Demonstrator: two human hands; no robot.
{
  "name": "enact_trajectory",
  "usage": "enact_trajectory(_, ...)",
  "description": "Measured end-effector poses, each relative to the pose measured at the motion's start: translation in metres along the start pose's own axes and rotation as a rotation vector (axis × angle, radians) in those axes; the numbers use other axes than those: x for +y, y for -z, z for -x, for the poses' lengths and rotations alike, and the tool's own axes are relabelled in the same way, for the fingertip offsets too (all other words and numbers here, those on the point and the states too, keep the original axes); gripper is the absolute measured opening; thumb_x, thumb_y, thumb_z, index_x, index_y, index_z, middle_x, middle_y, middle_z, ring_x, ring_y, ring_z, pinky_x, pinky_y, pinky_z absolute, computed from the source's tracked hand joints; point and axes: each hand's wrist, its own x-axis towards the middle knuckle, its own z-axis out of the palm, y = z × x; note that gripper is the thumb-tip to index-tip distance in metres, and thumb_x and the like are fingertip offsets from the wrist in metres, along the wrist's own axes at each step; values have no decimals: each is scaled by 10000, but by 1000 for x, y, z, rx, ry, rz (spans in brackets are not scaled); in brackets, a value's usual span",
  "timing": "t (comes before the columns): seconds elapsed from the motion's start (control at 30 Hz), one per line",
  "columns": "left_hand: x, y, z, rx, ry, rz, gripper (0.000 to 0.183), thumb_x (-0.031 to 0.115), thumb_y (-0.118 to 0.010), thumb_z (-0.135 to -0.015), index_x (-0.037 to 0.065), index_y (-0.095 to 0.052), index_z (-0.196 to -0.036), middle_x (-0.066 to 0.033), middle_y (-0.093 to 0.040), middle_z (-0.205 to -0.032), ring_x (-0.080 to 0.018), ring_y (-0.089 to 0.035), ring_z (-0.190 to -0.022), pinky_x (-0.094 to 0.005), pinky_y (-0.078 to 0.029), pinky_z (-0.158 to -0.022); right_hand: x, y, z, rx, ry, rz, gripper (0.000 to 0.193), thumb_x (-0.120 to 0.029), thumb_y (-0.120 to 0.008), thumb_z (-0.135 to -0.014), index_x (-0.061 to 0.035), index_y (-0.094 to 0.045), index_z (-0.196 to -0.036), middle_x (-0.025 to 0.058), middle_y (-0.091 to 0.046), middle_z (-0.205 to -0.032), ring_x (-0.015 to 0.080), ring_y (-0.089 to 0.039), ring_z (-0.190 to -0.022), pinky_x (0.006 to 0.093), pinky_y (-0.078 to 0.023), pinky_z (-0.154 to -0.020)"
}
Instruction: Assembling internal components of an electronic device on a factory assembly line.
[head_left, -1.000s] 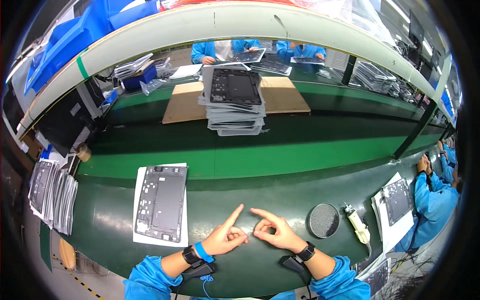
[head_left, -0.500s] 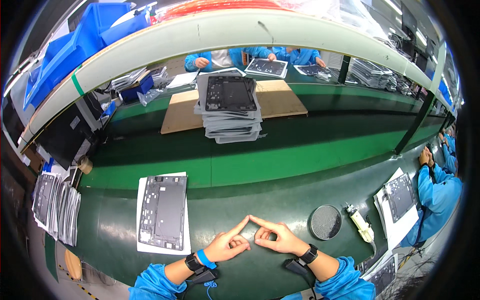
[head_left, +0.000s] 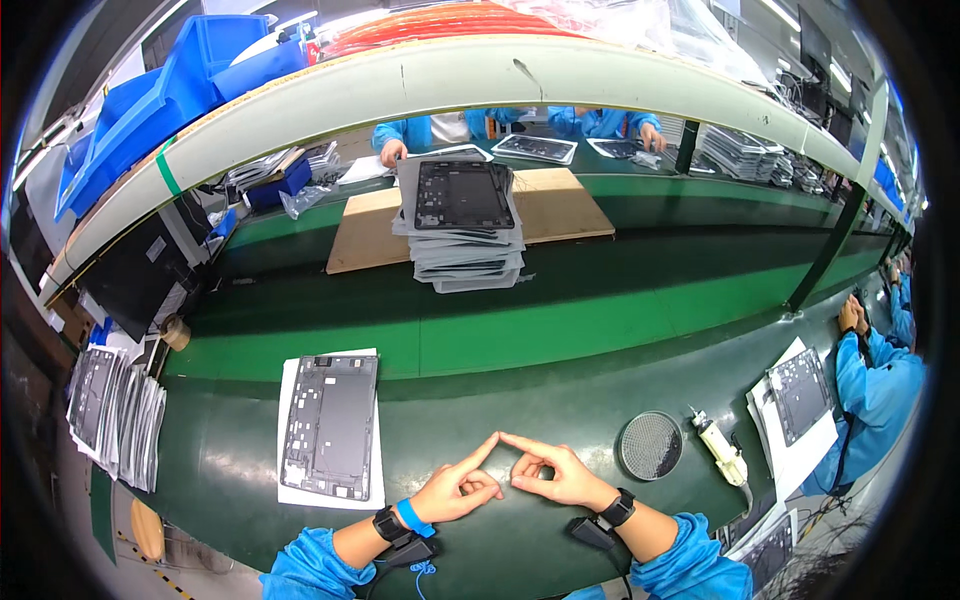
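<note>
Near the table's front edge, my left hand (head_left: pixel 455 492) and my right hand (head_left: pixel 562 476) meet at the tips of their stretched index fingers. The other fingers are loosely curled, and neither hand holds anything. Left of my left hand, a dark tablet housing (head_left: pixel 332 428) with small parts along one side lies on white paper (head_left: pixel 300 496). A round dish of dark grains (head_left: pixel 651 446) sits right of my right hand. Beyond it lies a cream-coloured electric screwdriver (head_left: pixel 720 446). Both wrists wear black straps, and a blue band circles my left one.
A layered stack (head_left: pixel 466 255) topped by another housing stands on a wooden board (head_left: pixel 565 207) across the green bench. More stacked housings (head_left: pixel 115 415) line the left edge. A pale shelf beam (head_left: pixel 480 70) crosses overhead. Co-workers in blue sleeves (head_left: pixel 880 390) sit right and opposite.
My hands keep their pose while the view shifts slightly. Across the bench, one co-worker's hand lowers toward the stack, and a hand that rested on a tablet housing is no longer on it.
</note>
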Motion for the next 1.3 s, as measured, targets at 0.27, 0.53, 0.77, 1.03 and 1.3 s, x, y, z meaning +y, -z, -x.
enact_trajectory(0.27,0,-1,1,-14,-7,35,830,67,-627,-921,155,-107,-1562,-47,-729,-915,-54,-613,-705,-215,-508,-670,7,2,-1,-6,48,33,570,-97,-681,-869,-119,-503,-1410,10,-676,-781,75,-583,-664,252,-502,-680)
enact_trajectory(0.53,-5,2,1,-13,2,25,797,69,-632,-910,161,-171,-1555,-33,-729,-911,-44,-606,-696,-215,-514,-693,8,1,0,-24,31,34,497,-44,-687,-865,-71,-568,-1346,23,-684,-819,71,-580,-705,252,-498,-696)
enact_trajectory(0.77,-9,-1,3,-21,18,29,769,79,-630,-906,166,-216,-1548,-22,-728,-908,-31,-591,-681,-208,-512,-696,10,-1,5,-26,46,23,444,-62,-678,-875,-74,-599,-1311,20,-674,-810,73,-576,-690,247,-494,-683)
enact_trajectory(1.03,-2,-1,1,9,19,33,819,82,-660,-893,181,-187,-1555,-22,-722,-901,-34,-586,-673,-208,-503,-662,9,2,0,-17,48,4,489,-40,-692,-861,-48,-566,-1333,37,-690,-843,87,-609,-726,258,-520,-713)
enact_trajectory(1.3,-1,-1,0,22,47,57,821,75,-679,-869,201,-232,-1547,0,-704,-857,-12,-529,-644,-196,-485,-646,11,2,-2,-18,73,45,492,-83,-699,-853,-80,-569,-1328,15,-678,-797,75,-600,-680,250,-503,-690)
